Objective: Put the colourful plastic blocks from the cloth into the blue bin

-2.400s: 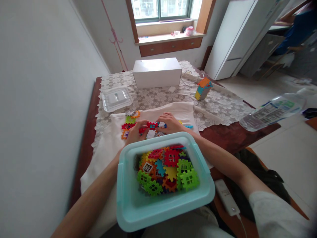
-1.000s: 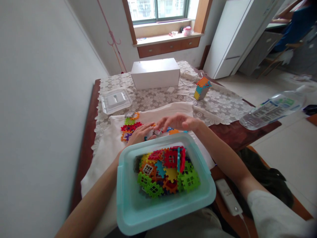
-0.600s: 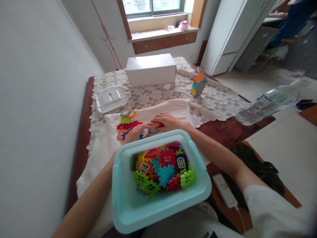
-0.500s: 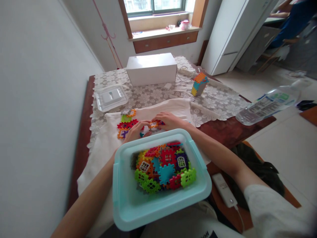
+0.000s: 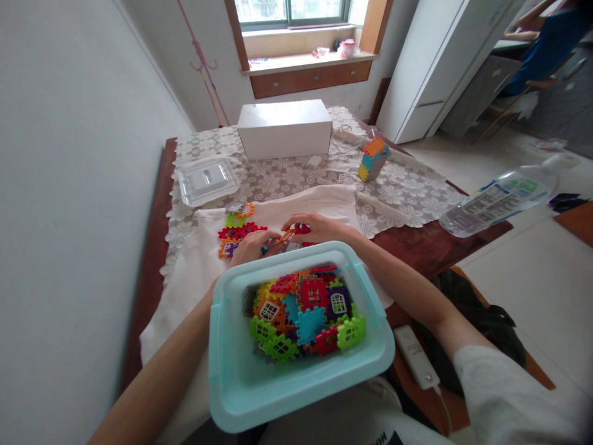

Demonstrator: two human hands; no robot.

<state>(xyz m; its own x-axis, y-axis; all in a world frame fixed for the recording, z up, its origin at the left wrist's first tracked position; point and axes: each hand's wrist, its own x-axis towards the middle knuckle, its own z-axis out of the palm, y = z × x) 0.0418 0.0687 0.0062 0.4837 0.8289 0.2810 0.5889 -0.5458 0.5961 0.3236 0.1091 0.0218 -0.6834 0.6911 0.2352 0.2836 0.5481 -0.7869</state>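
Beyond the rim of a light-blue plastic bin (image 5: 231,395), my two hands meet over a white cloth (image 5: 319,201). An orange interlocking building tile (image 5: 286,235), turned nearly edge-on, is pinched between the fingers of my left hand (image 5: 252,246) and my right hand (image 5: 312,227). Part of my left hand is hidden by the bin's rim. Red tiles (image 5: 238,232), a green tile (image 5: 235,220) and an orange-and-purple tile (image 5: 228,248) lie on the cloth left of my hands. Many mixed-colour tiles (image 5: 310,324) fill the bin.
A small tile-built house (image 5: 373,159) stands at the right of the lace-covered table. Behind are a white box (image 5: 285,133) and a clear plastic lid (image 5: 208,182). A plastic bottle (image 5: 500,198) is at the right edge, a power strip (image 5: 416,357) lower right. A person in blue (image 5: 551,46) sits far right.
The orange tile has turned between my hands from showing its face to nearly edge-on. A pale windowed piece now shows beneath it. The bin and other tiles stay in place.
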